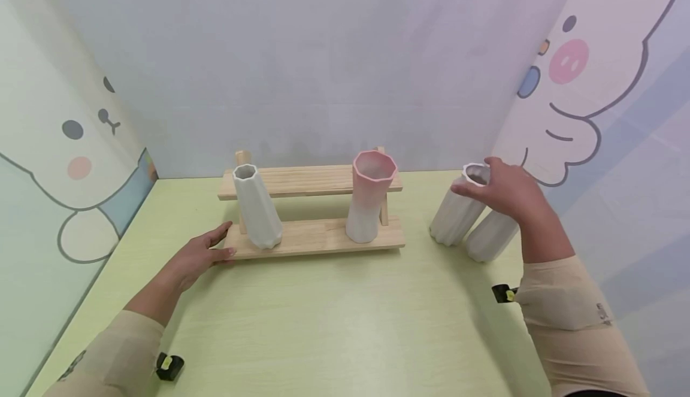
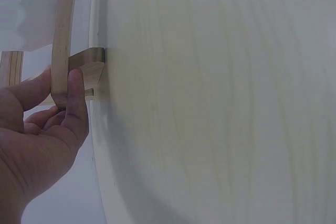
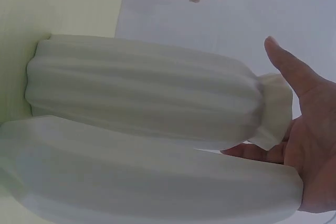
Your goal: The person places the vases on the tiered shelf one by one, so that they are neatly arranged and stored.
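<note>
A two-tier wooden shelf (image 1: 318,238) stands on the table, and my left hand (image 1: 200,259) pinches the left end of its lower board. The left wrist view has that hand (image 2: 44,129) with thumb and fingers on either side of the board (image 2: 63,35). On the lower board are a white faceted vase (image 1: 257,208) at left and a pink-to-white vase (image 1: 369,199) at right. Right of the shelf, my right hand (image 1: 509,190) is spread about the top of a white ribbed vase (image 3: 147,93); its thumb stands apart from the neck. Another white vase (image 3: 152,174) stands beside it, partly hidden by that hand.
The light green table (image 1: 334,325) extends in front of the shelf. A pale backdrop (image 1: 323,67) rises behind it, with cartoon-printed panels (image 1: 598,73) at both sides. Black straps with yellow marks (image 1: 505,293) show at both wrists.
</note>
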The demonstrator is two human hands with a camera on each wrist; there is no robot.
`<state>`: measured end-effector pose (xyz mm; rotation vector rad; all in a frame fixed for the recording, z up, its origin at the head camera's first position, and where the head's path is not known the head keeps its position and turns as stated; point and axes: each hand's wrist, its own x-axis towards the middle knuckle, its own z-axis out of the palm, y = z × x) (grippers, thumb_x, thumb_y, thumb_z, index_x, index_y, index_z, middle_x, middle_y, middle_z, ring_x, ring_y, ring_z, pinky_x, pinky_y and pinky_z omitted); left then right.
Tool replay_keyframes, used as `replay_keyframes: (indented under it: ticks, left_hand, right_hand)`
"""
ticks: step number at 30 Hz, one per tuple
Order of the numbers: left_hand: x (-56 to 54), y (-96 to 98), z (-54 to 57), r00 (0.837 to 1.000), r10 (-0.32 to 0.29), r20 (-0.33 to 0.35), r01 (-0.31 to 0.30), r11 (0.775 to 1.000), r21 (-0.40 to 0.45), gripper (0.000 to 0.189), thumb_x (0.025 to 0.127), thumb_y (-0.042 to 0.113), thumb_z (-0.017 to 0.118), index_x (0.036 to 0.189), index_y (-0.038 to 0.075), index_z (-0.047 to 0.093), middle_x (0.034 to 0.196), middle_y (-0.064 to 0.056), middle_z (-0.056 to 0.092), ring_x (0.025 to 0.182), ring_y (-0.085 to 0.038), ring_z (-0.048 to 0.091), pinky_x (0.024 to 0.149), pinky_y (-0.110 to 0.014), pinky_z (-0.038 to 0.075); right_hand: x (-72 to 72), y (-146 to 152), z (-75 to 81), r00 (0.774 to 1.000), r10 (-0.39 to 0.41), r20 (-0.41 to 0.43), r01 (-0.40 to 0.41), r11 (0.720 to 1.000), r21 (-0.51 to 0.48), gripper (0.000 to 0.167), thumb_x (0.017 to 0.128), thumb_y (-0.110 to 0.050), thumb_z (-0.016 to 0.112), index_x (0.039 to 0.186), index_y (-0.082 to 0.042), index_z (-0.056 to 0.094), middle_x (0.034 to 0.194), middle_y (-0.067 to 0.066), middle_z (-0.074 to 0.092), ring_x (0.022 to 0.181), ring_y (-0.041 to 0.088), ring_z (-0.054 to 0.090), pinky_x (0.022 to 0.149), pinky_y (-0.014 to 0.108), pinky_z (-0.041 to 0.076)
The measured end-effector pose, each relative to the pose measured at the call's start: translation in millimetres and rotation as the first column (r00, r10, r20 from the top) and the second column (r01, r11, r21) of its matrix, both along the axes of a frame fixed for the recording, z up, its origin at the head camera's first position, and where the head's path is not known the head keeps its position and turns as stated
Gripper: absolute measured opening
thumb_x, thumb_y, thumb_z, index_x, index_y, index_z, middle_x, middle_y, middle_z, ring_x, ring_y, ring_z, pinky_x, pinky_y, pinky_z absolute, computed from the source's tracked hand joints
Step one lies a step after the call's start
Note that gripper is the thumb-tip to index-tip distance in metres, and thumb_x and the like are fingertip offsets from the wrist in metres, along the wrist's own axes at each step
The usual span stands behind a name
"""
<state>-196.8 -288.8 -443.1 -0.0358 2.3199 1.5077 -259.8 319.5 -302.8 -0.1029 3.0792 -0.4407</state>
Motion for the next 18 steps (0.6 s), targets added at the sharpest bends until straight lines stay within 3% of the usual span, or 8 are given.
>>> replay_keyframes:
  ticks: [7, 18]
  left_hand:
    - [-0.2, -0.1, -0.4, 1.000, 0.004, 0.007, -0.004, 1.000, -0.006, 0.085, 0.098, 0.024, 0.066, 0.161, 0.014, 0.010, 0.165, -0.020, 0.005, 0.126, -0.023, 0.052, 0.099, -0.031, 0.049]
    - [-1.1, 0.3, -0.2, 1.000, 0.008, 0.012, -0.008, 1.000, -0.001, 0.085, 0.098, 0.023, 0.066, 0.161, 0.015, 0.009, 0.165, -0.020, 0.005, 0.127, -0.025, 0.052, 0.098, -0.031, 0.049]
  right_hand:
    - [-2.2, 0.5, -2.6, 1.000, 0.003, -0.014, -0.003, 1.000, 0.018, 0.102, 0.081, -0.080, 0.057, 0.131, 0.009, 0.044, 0.104, 0.027, 0.059, 0.089, 0.042, 0.057, 0.068, 0.053, 0.046]
    - [-0.2, -17.2, -6.2, 0.995, -0.012, -0.095, 0.008, 0.999, -0.042, 0.094, 0.081, -0.075, 0.063, 0.126, 0.007, 0.049, 0.099, 0.024, 0.059, 0.084, 0.038, 0.056, 0.065, 0.049, 0.045]
